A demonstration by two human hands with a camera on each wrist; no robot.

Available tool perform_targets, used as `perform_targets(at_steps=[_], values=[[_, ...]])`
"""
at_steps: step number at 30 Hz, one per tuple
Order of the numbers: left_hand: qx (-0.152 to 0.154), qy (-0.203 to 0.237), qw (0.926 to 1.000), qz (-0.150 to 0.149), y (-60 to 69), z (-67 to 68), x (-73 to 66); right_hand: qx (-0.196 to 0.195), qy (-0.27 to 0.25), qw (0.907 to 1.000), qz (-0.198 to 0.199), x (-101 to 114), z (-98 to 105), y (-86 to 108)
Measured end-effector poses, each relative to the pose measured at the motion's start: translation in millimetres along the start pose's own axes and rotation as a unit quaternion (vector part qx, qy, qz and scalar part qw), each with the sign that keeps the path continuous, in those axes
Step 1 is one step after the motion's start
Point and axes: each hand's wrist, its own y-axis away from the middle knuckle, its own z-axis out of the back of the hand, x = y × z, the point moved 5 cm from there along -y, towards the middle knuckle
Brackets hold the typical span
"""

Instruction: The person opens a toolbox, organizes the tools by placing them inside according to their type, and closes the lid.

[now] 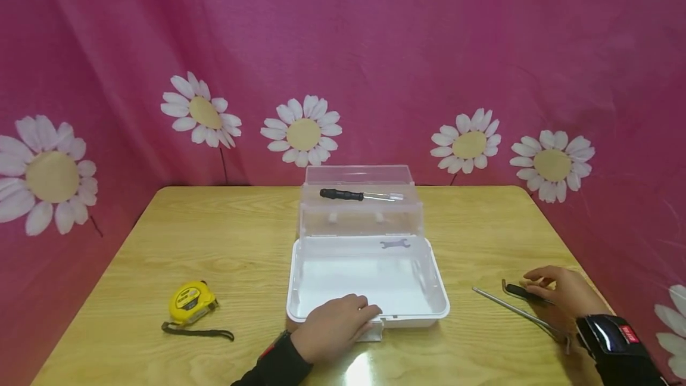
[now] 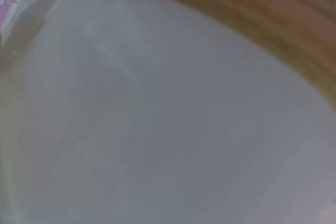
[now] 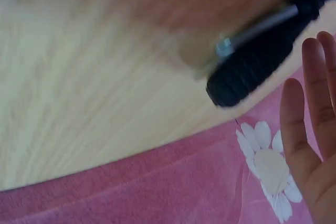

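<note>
My left hand (image 1: 334, 326) grips the front rim of an opened white plastic toolbox (image 1: 370, 282), beside its front latch (image 1: 371, 333). The left wrist view is filled by the box's blurred white wall (image 2: 173, 108). On the right, my right hand (image 1: 570, 292) is over a black folding hex key set (image 1: 520, 291) with one bent key sticking out. In the right wrist view its black ribbed body (image 3: 252, 69) shows apart from my straight fingers (image 3: 294, 114). A long metal rod-like tool (image 1: 514, 308) lies just in front, its near end by my wrist.
The box's clear lid (image 1: 359, 219) stands raised at the back, with a black-handled screwdriver (image 1: 343, 195) in its upper part. A grey wrench shape (image 1: 395, 243) shows near the box's back wall. A yellow tape measure (image 1: 192, 301) with a black strap lies left.
</note>
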Motion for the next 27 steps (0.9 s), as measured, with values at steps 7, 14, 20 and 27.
perform_targets(at_steps=[7, 14, 20, 27], values=[[0.004, -0.003, 1.0000, -0.004, 0.3, -2.0, 0.5, 0.035, -0.021, 0.9992, -0.002, 6.8, -12.6, -3.9], [-0.007, -0.008, 0.9999, -0.008, 1.3, -0.7, -0.3, 0.052, -0.030, 0.9981, 0.015, 12.2, -18.1, -7.4], [-0.022, -0.018, 0.9994, -0.019, 0.8, 1.6, 0.2, 0.037, 0.003, 0.9987, 0.034, 17.6, -15.4, -11.5], [-0.020, -0.020, 0.9994, -0.018, 0.2, -0.9, 1.1, 0.017, 0.008, 0.9984, 0.053, 26.0, -4.7, -12.6]])
